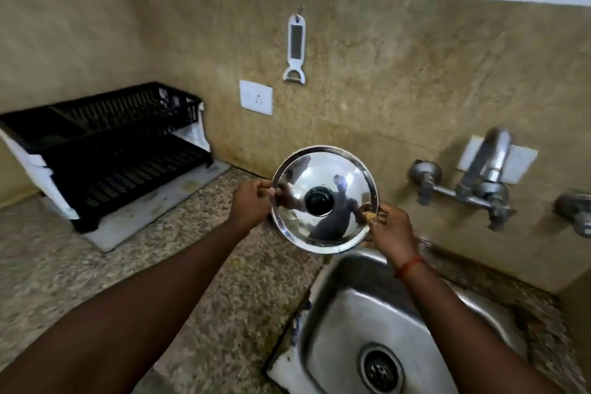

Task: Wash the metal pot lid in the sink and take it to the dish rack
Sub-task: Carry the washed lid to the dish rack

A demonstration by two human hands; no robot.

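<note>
The metal pot lid (pixel 324 200) is held upright at the centre of the frame (shiny face toward the camera), above the upper-left rim of the sink (pixel 351 313). The left hand (pixel 252 205) pinches its left edge, fingers (pixel 263 190) curled. The right hand (pixel 388 227) pinches its lower-right edge. The dish rack (pixel 105 150) stands on the tabletop (pixel 192 233) at middle left.

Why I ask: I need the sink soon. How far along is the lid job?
Done, seemingly: the lid looks shiny and spotless, and no water shows at the tap. In hand: left hand and right hand pinch its rim, holding it up above the sink edge. Left: carrying it to the dish rack.
</note>
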